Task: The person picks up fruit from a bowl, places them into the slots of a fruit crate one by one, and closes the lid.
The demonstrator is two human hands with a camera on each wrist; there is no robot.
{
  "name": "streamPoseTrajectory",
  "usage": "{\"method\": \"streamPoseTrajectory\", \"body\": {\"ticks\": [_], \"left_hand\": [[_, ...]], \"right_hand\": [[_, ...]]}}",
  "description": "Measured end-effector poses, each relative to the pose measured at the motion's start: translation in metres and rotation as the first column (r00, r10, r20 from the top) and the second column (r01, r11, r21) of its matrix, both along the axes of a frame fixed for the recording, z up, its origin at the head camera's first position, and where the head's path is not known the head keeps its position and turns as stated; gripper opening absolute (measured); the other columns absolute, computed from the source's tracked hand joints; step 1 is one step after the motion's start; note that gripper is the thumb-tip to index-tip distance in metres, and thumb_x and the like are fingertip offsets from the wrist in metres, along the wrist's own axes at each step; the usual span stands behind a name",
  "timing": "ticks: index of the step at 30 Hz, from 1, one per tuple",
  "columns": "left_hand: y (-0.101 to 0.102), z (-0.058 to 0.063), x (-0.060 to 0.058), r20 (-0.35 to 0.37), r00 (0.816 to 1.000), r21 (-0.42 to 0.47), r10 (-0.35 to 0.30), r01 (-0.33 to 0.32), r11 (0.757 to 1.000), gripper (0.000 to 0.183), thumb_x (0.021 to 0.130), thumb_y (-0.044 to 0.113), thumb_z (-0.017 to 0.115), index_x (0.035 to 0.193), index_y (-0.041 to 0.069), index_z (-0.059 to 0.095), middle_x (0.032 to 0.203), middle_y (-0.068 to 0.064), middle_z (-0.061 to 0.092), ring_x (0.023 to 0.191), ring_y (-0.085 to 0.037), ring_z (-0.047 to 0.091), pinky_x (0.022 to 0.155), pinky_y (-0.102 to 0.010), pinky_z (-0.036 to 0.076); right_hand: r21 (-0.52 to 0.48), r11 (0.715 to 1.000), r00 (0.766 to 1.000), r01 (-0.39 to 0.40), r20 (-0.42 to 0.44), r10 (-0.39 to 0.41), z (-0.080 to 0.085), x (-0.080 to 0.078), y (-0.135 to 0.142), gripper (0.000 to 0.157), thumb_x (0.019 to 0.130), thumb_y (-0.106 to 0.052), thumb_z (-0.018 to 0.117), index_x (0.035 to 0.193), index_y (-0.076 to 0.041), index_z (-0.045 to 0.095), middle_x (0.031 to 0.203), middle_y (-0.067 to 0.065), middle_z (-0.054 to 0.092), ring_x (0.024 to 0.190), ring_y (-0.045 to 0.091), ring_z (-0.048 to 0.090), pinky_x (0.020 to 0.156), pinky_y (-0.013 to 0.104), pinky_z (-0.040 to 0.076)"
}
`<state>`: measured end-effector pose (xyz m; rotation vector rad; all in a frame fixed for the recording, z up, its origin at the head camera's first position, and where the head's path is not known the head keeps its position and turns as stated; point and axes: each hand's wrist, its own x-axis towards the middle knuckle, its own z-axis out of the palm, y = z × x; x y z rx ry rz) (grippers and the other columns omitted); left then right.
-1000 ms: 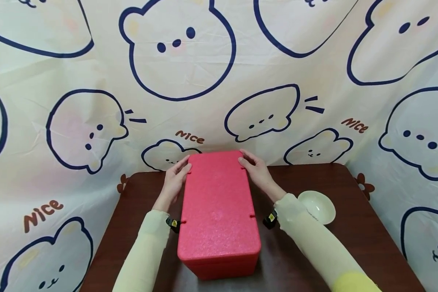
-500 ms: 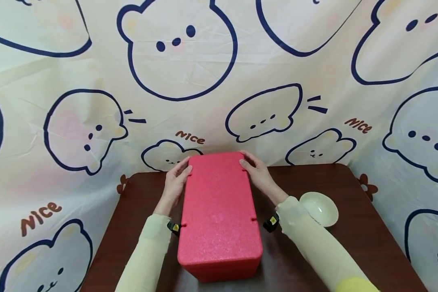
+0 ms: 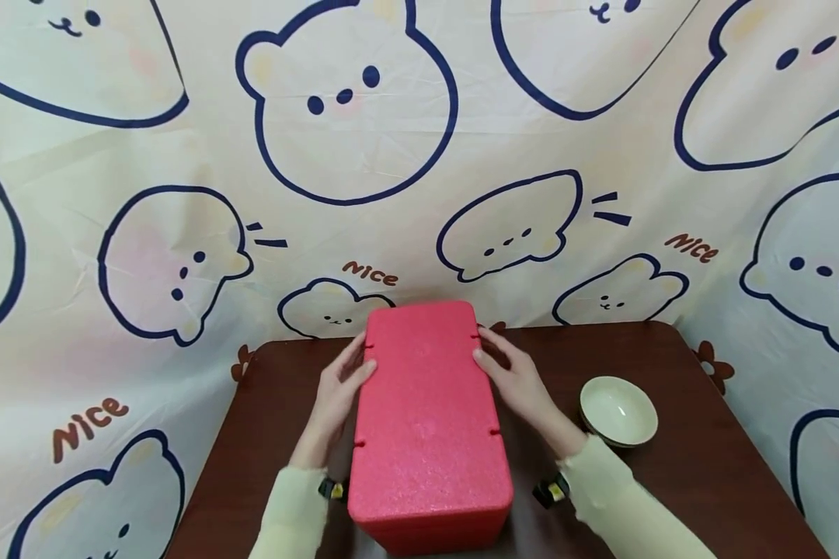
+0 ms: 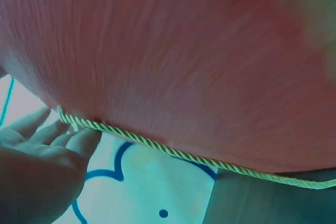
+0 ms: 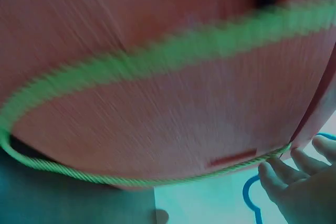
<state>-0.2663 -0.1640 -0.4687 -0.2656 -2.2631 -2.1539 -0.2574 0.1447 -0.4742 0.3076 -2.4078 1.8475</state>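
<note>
A red box (image 3: 426,419) with a lid stands lengthwise on the table. Along its left side lies my left hand (image 3: 337,392), fingers against the side and thumb at the lid's edge. Opposite it, my right hand (image 3: 520,380) touches the right side in the same way. In the left wrist view the fingers (image 4: 79,139) reach past a green twisted rope (image 4: 178,153) that runs along the box wall. A green rope (image 5: 131,179) also loops along the other side in the right wrist view, near the right fingertips (image 5: 270,174). Motion blurs both box walls.
A pale bowl (image 3: 618,411) stands on the dark brown table (image 3: 629,349) to the right of my right forearm. Behind the table hangs a cloth (image 3: 363,155) printed with cartoon bears. A black wrist camera (image 3: 551,491) sits close to the box's right side.
Both hands have slid from the far corners of the box along its sides toward me. The box stays about where it was, while the whole view shifts slightly downward.
</note>
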Motion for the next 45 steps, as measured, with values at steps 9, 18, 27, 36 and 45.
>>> {"method": "streamPoseTrajectory", "body": {"ticks": [9, 18, 27, 36, 45], "left_hand": [[0.005, -0.005, 0.090, -0.024, 0.999, 0.033, -0.039, 0.040, 0.999, 0.058, 0.104, 0.015, 0.051, 0.159, 0.022, 0.033, 0.162, -0.003, 0.033, 0.141, -0.010, 0.041, 0.103, -0.019, 0.043], [0.005, -0.010, 0.144, -0.015, 0.999, 0.134, -0.033, 0.034, 0.990, 0.056, 0.104, 0.007, 0.041, 0.159, 0.012, 0.031, 0.155, 0.002, 0.044, 0.133, -0.006, 0.048, 0.102, -0.020, 0.044], [0.012, -0.019, 0.147, -0.144, 0.987, 0.251, -0.068, 0.103, 0.962, 0.058, 0.102, -0.003, 0.035, 0.158, -0.001, 0.024, 0.158, 0.005, 0.041, 0.138, -0.007, 0.044, 0.106, -0.020, 0.042], [0.015, -0.012, 0.146, -0.071, 0.996, 0.118, 0.050, -0.041, 0.992, 0.056, 0.099, -0.001, 0.047, 0.154, 0.001, 0.038, 0.150, 0.008, 0.050, 0.130, -0.005, 0.052, 0.098, -0.020, 0.047], [0.012, -0.014, 0.144, -0.136, 0.989, 0.041, 0.054, -0.049, 0.998, 0.059, 0.094, -0.008, 0.052, 0.151, -0.004, 0.040, 0.150, 0.010, 0.050, 0.130, -0.002, 0.051, 0.097, -0.016, 0.046]], "right_hand": [[-0.054, 0.996, 0.996, -0.075, -0.045, 0.073, -0.011, 0.082, 0.004, 0.051, 0.102, -0.022, 0.062, 0.151, -0.021, 0.047, 0.150, 0.004, 0.051, 0.131, 0.020, 0.053, 0.102, 0.028, 0.049], [-0.117, 0.962, 0.967, -0.247, -0.090, 0.238, -0.010, 0.119, 0.007, 0.060, 0.102, -0.005, 0.057, 0.157, -0.015, 0.035, 0.157, 0.012, 0.039, 0.136, 0.012, 0.048, 0.103, 0.027, 0.049], [-0.117, 0.970, 0.965, -0.211, -0.184, 0.188, -0.014, 0.124, -0.001, 0.062, 0.100, 0.001, 0.056, 0.157, -0.008, 0.035, 0.160, 0.016, 0.033, 0.137, 0.009, 0.046, 0.104, 0.021, 0.045], [-0.101, 0.980, 0.971, -0.173, -0.185, 0.153, -0.015, 0.127, -0.001, 0.062, 0.099, 0.000, 0.056, 0.157, -0.011, 0.036, 0.161, 0.014, 0.034, 0.133, 0.011, 0.049, 0.101, 0.023, 0.048], [-0.124, 0.976, 0.975, -0.181, -0.149, 0.162, -0.011, 0.126, -0.001, 0.063, 0.098, 0.000, 0.059, 0.156, -0.012, 0.038, 0.161, 0.014, 0.033, 0.133, 0.010, 0.049, 0.101, 0.024, 0.049]]}}
